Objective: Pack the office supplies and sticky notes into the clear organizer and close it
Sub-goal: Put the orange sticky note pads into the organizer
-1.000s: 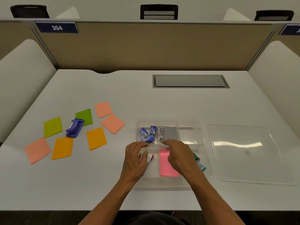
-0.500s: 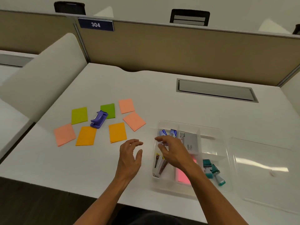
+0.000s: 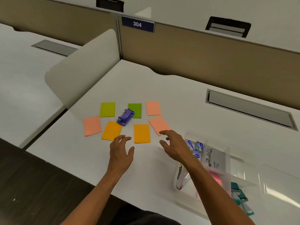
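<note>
1. On the desk's left we count seven loose notes (image 3: 141, 133): three salmon, two orange, two green, plus one purple punch (image 3: 125, 117), all unpacked.
2. Our left hand (image 3: 121, 151) and right hand (image 3: 174, 147) hover near them, fingers spread, holding nothing.
3. Right, the organizer (image 3: 227, 161) sits partly filled, uncovered.

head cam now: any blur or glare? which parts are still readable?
Head view: the clear organizer and its contents at lower right are motion-smeared, with the pink pad streaked. Glare streaks lie on the clear plastic at the right edge. Sticky notes, the purple hole punch and both hands, left hand and right hand, stay fairly sharp. Wide-angle bending shows on the partition.
</note>
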A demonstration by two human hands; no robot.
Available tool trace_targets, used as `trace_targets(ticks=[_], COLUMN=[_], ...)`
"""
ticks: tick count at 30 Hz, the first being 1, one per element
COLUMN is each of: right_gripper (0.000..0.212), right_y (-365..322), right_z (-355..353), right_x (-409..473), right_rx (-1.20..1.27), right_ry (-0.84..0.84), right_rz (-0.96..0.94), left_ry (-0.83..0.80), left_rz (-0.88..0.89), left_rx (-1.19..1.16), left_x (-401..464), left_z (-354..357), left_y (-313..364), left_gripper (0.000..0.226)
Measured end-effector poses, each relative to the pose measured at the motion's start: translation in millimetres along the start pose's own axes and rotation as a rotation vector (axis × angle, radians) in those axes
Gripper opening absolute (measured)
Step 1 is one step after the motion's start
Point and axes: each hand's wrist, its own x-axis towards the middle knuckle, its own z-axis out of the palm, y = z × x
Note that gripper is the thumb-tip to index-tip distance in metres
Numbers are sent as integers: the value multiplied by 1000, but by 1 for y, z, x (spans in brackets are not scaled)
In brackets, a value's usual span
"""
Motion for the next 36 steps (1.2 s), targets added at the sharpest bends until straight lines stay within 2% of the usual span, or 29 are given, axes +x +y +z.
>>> trace_targets(ticks=[5, 10, 15, 18, 21, 24, 29, 32, 36], right_gripper=[52, 60, 74, 80, 78, 66, 53, 65, 85], right_y=[-6, -10, -7, -2, -3, -7, -12, -13, -10], right_z=[13, 29, 45, 54, 62, 64, 61, 60, 57], right_x=[30, 57, 78, 83, 85, 88, 98, 100, 98], right_rx=[-99, -223, -219, -252, -349, -452, -418, -404, -303], right_ry=[-17, -13, 16, 22, 42, 92, 71, 21, -81], right_rz=[53, 128, 280, 352, 374, 342, 363, 427, 554], left_ry=[-11, -33, -88, -97, -121, -142, -134, -160, -276], left_rz=[-84, -53, -130, -133, -127, -113, -104, -136, -206], left_rx=[134, 399, 426, 484, 567, 604, 595, 570, 550], left_x=[22, 45, 69, 82, 91, 96, 99, 98, 95], left_z=[-9, -15, -14, -13, -12, -11, -15, -17, -17], left_y=[-26, -52, -68, -69, -70, -73, -73, -68, -56], left_gripper=[51, 54, 68, 66, 58, 53, 53, 62, 82])
